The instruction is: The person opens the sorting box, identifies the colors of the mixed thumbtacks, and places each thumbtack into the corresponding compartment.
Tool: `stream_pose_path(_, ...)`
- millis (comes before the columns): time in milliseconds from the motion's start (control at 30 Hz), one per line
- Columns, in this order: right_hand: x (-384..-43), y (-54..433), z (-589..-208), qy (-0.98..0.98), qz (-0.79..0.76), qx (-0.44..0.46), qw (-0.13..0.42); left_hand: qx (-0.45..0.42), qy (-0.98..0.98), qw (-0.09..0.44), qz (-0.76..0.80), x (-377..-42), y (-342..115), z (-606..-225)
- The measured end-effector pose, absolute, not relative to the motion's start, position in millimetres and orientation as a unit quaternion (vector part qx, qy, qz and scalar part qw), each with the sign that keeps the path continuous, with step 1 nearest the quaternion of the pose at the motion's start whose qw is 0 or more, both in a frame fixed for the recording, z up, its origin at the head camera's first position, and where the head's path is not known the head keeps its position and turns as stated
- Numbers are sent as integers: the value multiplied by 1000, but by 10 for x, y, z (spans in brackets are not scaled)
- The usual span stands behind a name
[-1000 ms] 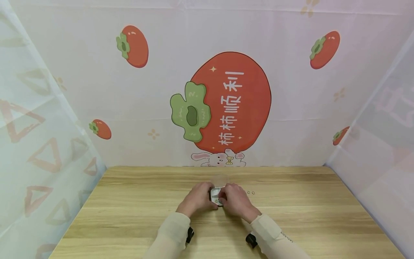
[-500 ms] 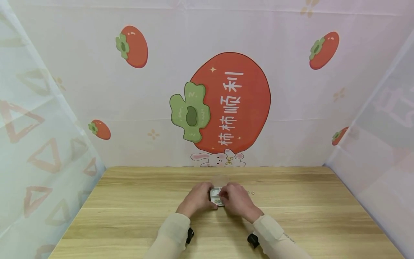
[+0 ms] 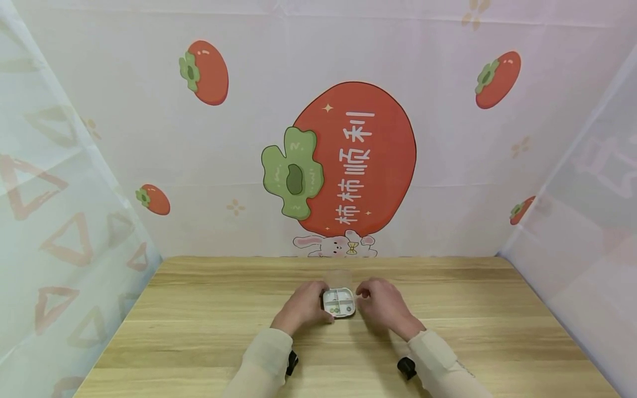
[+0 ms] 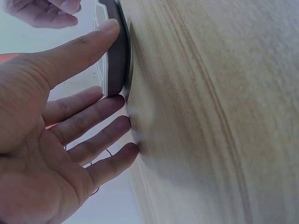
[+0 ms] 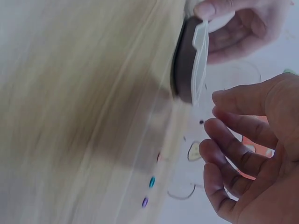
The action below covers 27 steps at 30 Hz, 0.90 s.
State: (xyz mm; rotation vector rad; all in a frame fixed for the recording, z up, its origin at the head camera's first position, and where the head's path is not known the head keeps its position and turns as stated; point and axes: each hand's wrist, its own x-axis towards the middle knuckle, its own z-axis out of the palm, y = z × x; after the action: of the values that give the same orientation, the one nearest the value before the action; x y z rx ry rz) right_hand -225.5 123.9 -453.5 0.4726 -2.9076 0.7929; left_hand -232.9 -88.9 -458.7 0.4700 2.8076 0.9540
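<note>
On grained wood (image 3: 209,320), the left hand (image 3: 303,303) grips a rounded box (image 3: 339,302).

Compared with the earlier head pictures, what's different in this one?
The right hand has moved right, off the box, uncovering its right side; a small dark piece now shows in the near right compartment. Whether it was just let go there, I can't tell. The left hand still holds the box's left side.

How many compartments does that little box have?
4, all in the box: far-left compartment, far-right compartment, near-left compartment, near-right compartment. None seem hidden.
</note>
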Motion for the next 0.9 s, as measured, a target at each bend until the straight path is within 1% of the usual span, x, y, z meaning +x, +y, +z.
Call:
stream_pose_path(367, -2317, 1571, -4526, -959, 242, 128, 69, 160, 935, 69, 309, -2338, -883, -4598)
stream_pose_path(667, -2378, 1831, -4550, -962, 248, 100, 56, 154, 934, 73, 314, -2337, -884, -4602)
stream_pose_path(900, -2396, 1922, -4573, -965, 243, 85, 42, 150, 933, 76, 317, -2335, -882, -4593)
